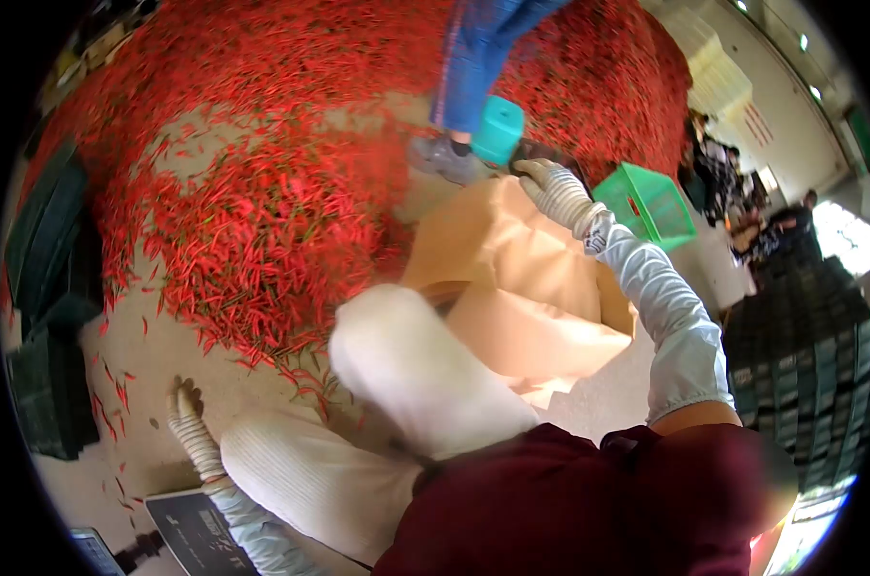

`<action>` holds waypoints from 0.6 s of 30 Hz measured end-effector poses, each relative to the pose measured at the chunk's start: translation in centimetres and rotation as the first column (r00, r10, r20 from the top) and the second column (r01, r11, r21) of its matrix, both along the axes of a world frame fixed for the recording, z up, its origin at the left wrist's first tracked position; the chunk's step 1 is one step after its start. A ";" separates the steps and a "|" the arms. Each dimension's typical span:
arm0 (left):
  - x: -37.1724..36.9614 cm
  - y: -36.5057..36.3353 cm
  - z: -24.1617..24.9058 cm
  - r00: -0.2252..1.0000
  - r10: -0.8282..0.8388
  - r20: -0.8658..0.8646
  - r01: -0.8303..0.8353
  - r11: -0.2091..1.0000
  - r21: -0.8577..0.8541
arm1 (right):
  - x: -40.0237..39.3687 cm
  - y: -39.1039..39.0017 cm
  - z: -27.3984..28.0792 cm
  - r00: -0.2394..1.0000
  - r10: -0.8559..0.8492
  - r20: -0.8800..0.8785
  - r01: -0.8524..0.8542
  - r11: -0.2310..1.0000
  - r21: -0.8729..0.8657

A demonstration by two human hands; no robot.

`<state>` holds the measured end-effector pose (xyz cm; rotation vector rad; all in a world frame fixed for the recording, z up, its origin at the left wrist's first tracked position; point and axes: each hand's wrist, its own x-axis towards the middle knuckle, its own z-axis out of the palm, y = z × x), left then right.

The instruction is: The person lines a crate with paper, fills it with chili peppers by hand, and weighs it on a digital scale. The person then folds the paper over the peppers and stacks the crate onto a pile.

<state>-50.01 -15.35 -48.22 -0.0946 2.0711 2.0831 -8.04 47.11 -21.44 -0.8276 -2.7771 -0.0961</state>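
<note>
My right hand (556, 192), in a ribbed white glove, is at the top edge of a large creased tan paper liner (521, 322). Its fingers are closed at the peak of the liner, beside a dark object (550, 154) that I cannot make out. Down at the left, my left hand (190, 415), gloved too, hangs low over the concrete floor with its fingers apart and nothing in them. Past my knees lies a heap of red chili peppers (272, 245), with loose ones scattered near the left hand.
Another person in blue trousers (478, 62) stands among the peppers, by a turquoise stool (499, 130). A green plastic crate (646, 206) sits at the right. Dark crates (51, 317) stand at the left, and stacked crates (809, 374) at the far right. A black box (200, 533) lies low left.
</note>
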 end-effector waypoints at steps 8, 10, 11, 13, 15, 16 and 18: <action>8.5 21.7 27.3 0.636 -0.676 -0.372 0.608 0.736 -0.298 | 26.7 -0.6 -6.4 0.461 -0.856 0.233 0.887 0.450 -0.102; 17.1 28.9 29.9 0.454 -0.830 -0.324 0.702 0.557 -0.443 | 30.8 -2.0 -8.5 0.403 -0.885 0.233 0.910 0.360 -0.206; 19.7 32.2 29.9 0.347 -0.937 -0.033 0.867 0.334 -0.370 | 32.5 -2.0 -9.0 0.444 -0.840 0.310 0.873 0.328 -0.362; 23.3 38.1 25.7 0.014 -0.909 0.416 0.923 -0.148 -0.355 | 33.9 -3.3 -10.4 0.382 -0.791 0.479 0.861 0.115 -0.496; 24.8 42.5 18.6 0.031 -0.784 0.620 0.821 -0.334 -0.463 | 34.8 -4.8 -11.6 0.307 -0.777 0.549 0.764 -0.143 -0.629; 24.1 44.9 13.6 0.097 -0.783 0.614 0.766 -0.335 -0.549 | 35.4 -5.4 -12.7 0.270 -0.773 0.573 0.725 -0.228 -0.649; 24.8 46.5 10.4 0.157 -0.832 0.532 0.784 -0.223 -0.579 | 36.4 -5.6 -14.7 0.282 -0.825 0.490 0.642 -0.217 -0.735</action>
